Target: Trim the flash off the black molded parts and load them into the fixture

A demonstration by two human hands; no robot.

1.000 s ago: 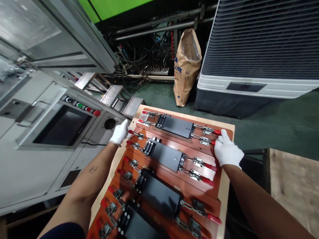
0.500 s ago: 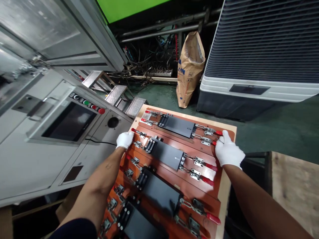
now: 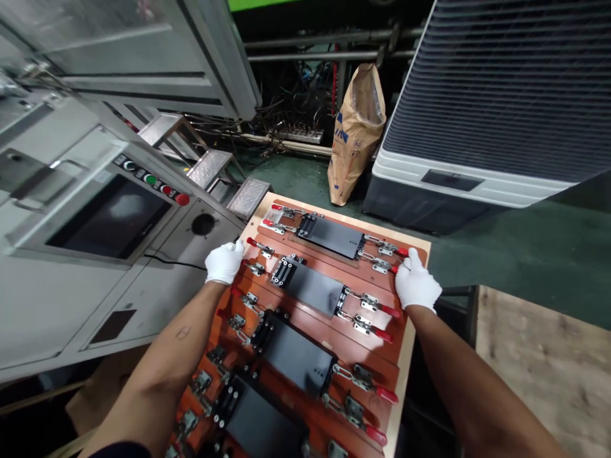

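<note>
Head view: our left hand (image 3: pixel 224 263) has fingers curled beside the left clamps (image 3: pixel 256 268), hold unclear; our right hand (image 3: pixel 417 281) curls fingers at red handles (image 3: pixel 403 252), grip unclear.

White cloth gloves (image 3: pixel 418 283) cover my hands. Before me, the plates (image 3: pixel 314 287) look dark, smooth and faintly glossy; the clamps (image 3: pixel 370 301) are shiny metal with glossy red plastic-looking handles (image 3: pixel 382 334). The bag (image 3: pixel 357 137) is creased brown paper, the steps (image 3: pixel 210 168) textured metal.
</note>
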